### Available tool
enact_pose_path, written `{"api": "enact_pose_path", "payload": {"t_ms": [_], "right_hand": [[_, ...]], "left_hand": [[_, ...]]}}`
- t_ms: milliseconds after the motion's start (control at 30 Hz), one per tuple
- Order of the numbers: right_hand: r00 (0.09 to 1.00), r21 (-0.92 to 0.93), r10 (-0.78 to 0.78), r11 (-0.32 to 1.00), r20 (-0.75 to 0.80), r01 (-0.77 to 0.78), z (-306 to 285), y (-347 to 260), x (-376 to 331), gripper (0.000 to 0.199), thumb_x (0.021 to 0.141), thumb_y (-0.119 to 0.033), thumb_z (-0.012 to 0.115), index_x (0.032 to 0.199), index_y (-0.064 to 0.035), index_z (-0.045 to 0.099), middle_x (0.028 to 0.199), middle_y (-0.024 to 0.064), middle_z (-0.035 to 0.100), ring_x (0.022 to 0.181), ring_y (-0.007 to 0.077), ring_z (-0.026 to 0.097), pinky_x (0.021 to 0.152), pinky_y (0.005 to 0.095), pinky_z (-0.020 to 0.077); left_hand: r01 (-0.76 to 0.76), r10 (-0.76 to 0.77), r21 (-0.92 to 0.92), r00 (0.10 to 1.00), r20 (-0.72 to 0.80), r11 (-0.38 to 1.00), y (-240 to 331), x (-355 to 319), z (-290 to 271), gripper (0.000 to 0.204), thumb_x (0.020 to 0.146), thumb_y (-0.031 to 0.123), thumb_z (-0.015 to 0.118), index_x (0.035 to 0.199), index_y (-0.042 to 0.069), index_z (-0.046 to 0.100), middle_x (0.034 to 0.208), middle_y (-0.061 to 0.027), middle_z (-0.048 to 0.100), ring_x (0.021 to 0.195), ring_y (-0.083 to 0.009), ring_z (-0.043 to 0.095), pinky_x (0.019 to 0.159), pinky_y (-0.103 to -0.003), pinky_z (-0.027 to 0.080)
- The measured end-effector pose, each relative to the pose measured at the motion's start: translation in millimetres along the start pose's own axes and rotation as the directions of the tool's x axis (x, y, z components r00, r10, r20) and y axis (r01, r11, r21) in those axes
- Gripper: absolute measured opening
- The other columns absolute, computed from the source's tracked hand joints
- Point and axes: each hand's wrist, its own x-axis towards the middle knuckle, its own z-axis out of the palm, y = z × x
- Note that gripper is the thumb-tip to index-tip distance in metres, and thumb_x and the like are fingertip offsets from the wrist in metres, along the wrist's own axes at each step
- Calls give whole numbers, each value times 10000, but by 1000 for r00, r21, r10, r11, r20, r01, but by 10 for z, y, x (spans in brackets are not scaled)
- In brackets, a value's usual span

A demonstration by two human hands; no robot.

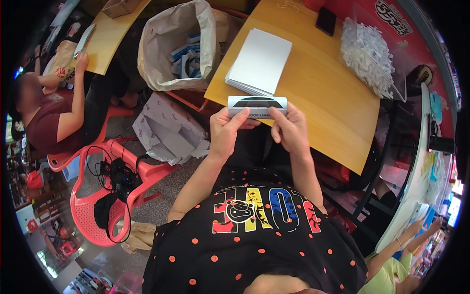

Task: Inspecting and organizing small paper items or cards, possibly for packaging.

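I hold a printed card (257, 103) just past the near edge of the wooden table (318, 105). It is white with a dark printed panel, and it bends over into a curved, rolled shape. My left hand (225, 130) is closed on its left end, thumb on top and fingers underneath. At the right end, my right hand (292, 130) pinches it between thumb and curled fingers. A stack of white cards (262, 59) lies on the table just beyond, and its top card is blank.
A clear bin of small white plastic pieces (368, 55) stands at the table's right, near a black phone (326, 21). Left are an open sack (159, 51) with blue-and-white pieces, a crumpled white bag (169, 130), and a red chair (87, 215) with black cables. A co-worker (58, 117) sits far left.
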Motion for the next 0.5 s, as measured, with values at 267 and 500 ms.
{"api": "enact_pose_path", "payload": {"t_ms": [267,500], "right_hand": [[996,-388,57,921,73,-25,-225,-76,-32,162,876,-146,647,817,2,673,578,-46,522,411,-5,356,380,172,244],[973,-415,100,910,208,-5,-277,119,26,180,878,-163,620,778,-23,675,551,-46,483,496,25,420,459,195,300]], "left_hand": [[322,-302,-178,944,130,930,52,-68,-341,288,942,220,543,1056,-36,609,901,-122,668,702,-209,684,605,-254,551],[250,-251,-45,968,-15,967,-27,-188,-762,83,849,88,662,796,24,660,660,-11,611,511,-80,578,424,-173,399]]}}
